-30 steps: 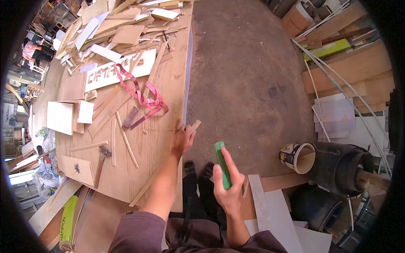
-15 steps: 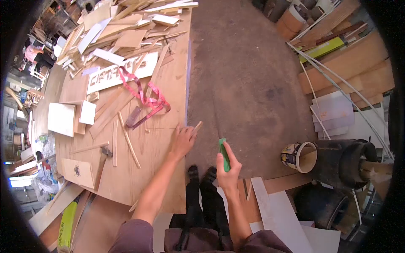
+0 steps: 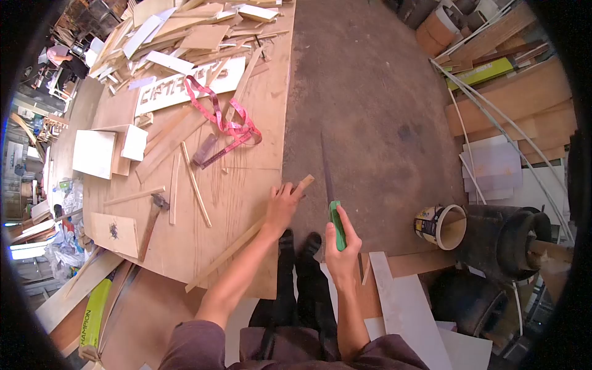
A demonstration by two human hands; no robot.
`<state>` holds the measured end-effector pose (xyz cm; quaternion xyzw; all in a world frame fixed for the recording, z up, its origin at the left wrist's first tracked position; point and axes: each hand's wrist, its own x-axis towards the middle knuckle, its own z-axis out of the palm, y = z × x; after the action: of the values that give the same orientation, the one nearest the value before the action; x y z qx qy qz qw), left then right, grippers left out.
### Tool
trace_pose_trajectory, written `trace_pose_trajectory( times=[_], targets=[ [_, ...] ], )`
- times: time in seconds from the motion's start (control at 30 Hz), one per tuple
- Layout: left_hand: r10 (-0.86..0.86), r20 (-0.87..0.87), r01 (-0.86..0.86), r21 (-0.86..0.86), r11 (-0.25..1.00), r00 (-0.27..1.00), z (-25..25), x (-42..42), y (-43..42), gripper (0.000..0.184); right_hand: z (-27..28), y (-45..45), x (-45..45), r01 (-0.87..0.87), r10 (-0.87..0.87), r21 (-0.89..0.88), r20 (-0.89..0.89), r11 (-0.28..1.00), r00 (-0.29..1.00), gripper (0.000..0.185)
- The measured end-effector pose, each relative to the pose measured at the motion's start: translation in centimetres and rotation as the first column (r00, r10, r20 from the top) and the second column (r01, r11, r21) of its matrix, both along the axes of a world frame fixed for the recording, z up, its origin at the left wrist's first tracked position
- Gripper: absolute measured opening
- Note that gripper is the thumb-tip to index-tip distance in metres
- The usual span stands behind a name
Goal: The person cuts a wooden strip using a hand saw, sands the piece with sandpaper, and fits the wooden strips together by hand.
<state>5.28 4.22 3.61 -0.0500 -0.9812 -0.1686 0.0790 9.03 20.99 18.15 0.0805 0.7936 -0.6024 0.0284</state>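
My left hand (image 3: 282,208) is closed around a thin wooden strip (image 3: 222,258) at the right edge of the wooden worktable (image 3: 243,191). The strip lies slantwise on the tabletop, passes under my forearm, and its far end sticks out beyond the edge. My right hand (image 3: 343,250) grips the green handle of a handsaw (image 3: 337,225), the forefinger laid along it. The narrow dark blade points forward over the floor, apart from the strip. Nearest on the table are loose thin sticks (image 3: 195,185) and a hammer (image 3: 152,225).
A pink measuring tape (image 3: 234,128) lies tangled on the table near a lettered white board (image 3: 166,89). Wood offcuts (image 3: 203,37) are heaped behind. An open bucket (image 3: 453,225) stands on the floor at right, by leaning boards (image 3: 518,126). A person (image 3: 65,60) is far left.
My left hand and the strip have moved right, and more of the strip shows past the table edge and left of my forearm. The saw has shifted slightly right; the whole view has tilted.
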Motion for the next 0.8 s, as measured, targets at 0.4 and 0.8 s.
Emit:
trace_pose_trajectory(
  times=[0.4,0.8],
  targets=[
    [-0.176,0.126,0.189,-0.102,0.977,0.976,2.8,0.1,0.1,0.046,-1.4,1.2,1.1,0.085,-0.084,0.027,-0.053,0.996,0.995,0.037],
    [-0.37,-0.116,0.375,0.03,0.926,0.922,3.3,-1.0,-0.8,0.035,-8.7,0.9,-2.6,0.062,-0.076,0.199,0.064,0.978,0.995,0.03]
  ],
)
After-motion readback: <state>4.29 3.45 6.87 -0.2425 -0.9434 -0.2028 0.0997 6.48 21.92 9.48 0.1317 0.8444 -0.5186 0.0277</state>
